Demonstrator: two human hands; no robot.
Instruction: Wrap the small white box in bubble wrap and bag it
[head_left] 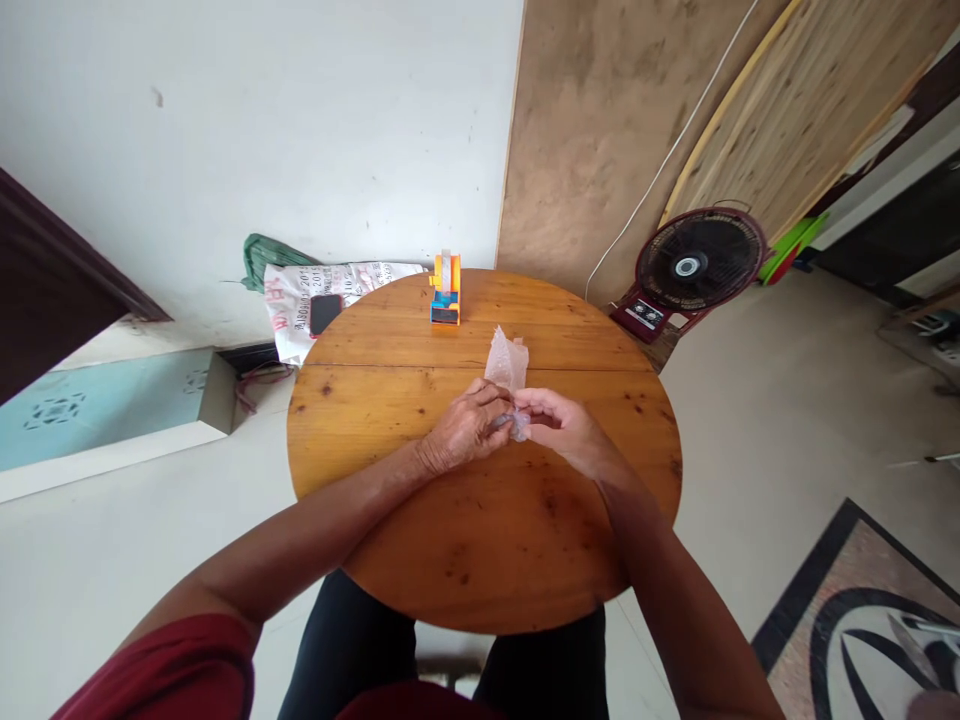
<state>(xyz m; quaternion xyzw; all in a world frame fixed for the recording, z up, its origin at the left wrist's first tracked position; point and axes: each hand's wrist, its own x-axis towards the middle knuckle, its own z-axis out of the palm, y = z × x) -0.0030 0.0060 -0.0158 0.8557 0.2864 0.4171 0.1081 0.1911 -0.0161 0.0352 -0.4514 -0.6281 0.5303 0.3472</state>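
Over the middle of the round wooden table (465, 540), my left hand (471, 425) and my right hand (562, 428) meet with fingers bent inward. Between their fingertips is a crumpled, see-through, slightly bluish bit of bubble wrap (519, 427). My left fingers press on it from the left, while the right thumb and forefinger pinch its right side. A pale pink sheet of bubble wrap (507, 362) lies just beyond the hands; whether it joins the crumpled bit is hidden by my fingers. Anything wrapped inside cannot be made out.
An orange and blue tape dispenser (445, 290) stands near the table's far edge. Past the left rim, a phone (325, 315) rests on a white printed sack (289, 345). A dark red fan (697, 262) stands beyond the right rim. A wall rises behind the table.
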